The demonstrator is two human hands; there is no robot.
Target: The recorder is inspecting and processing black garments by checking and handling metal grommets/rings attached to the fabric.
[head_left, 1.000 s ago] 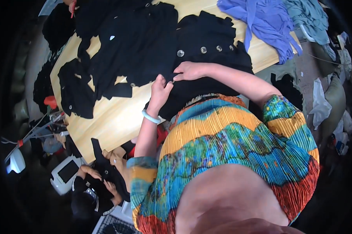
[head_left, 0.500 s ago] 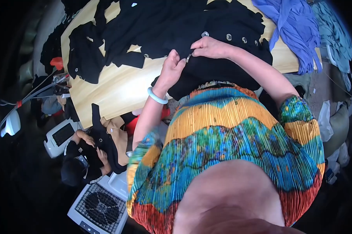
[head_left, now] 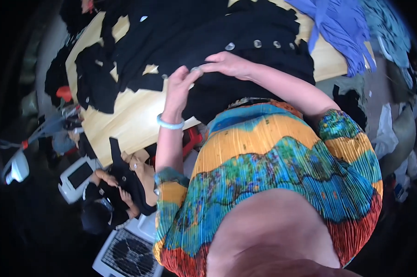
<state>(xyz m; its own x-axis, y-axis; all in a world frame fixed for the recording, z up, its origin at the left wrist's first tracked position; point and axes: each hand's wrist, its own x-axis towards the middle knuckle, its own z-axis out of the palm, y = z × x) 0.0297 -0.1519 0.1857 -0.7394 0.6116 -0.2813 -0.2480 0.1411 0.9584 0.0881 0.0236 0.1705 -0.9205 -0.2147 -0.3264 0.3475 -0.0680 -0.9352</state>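
Note:
A large black garment with a row of shiny round buttons is spread over the table and hangs at its near edge in front of me. My left hand, with a pale bangle at the wrist, is closed at the garment's near edge, thumb and fingers pinched together. My right hand reaches in from the right, its fingertips meeting the left ones. A small round button shows where the fingertips meet. The cloth between the fingers is mostly hidden.
The pale wooden table shows through gaps in the cloth. Purple cloth lies at the far right, with teal cloth beyond. At lower left a co-worker handles black cloth beside a grey fan unit.
Both hands have shifted left, and the fingertips have come together around the button. The whole view has turned slightly, and the co-worker's hands have moved a little.

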